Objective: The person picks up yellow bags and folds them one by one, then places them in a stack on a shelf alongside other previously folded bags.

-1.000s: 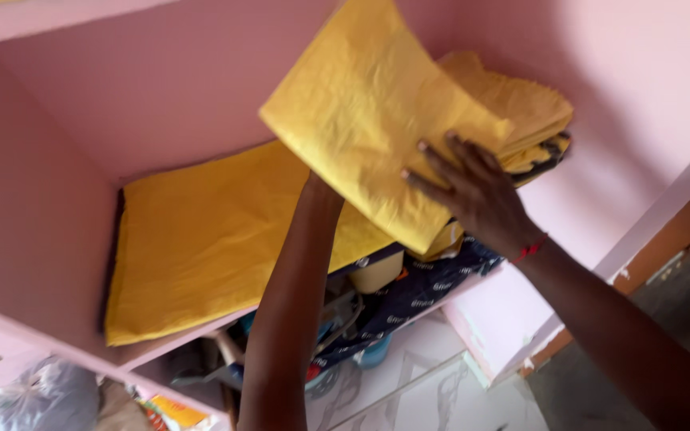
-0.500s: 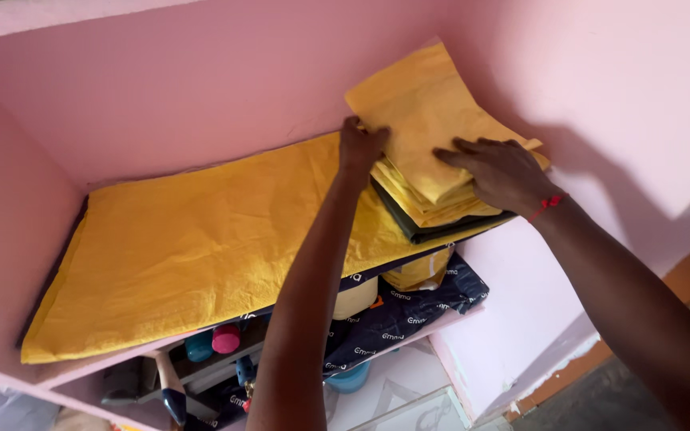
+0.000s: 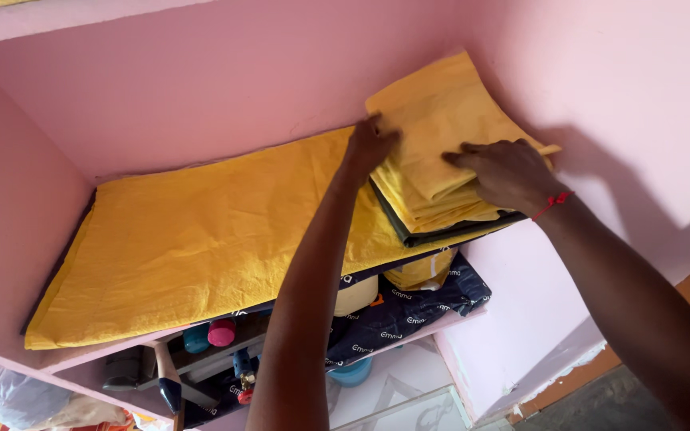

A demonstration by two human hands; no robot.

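Both hands are up on the pink shelf [image 3: 9, 355], flat on a stack of folded yellow cloths [image 3: 441, 152] sitting at the right end against the wall. Left hand [image 3: 370, 146] presses the stack's left edge, fingers spread; right hand [image 3: 505, 172], red thread at the wrist, lies palm-down on top. Neither is gripping anything. The stack looks crinkly, with a dark layer underneath, resting on a wrinkled yellow sheet [image 3: 201, 239] lining the shelf.
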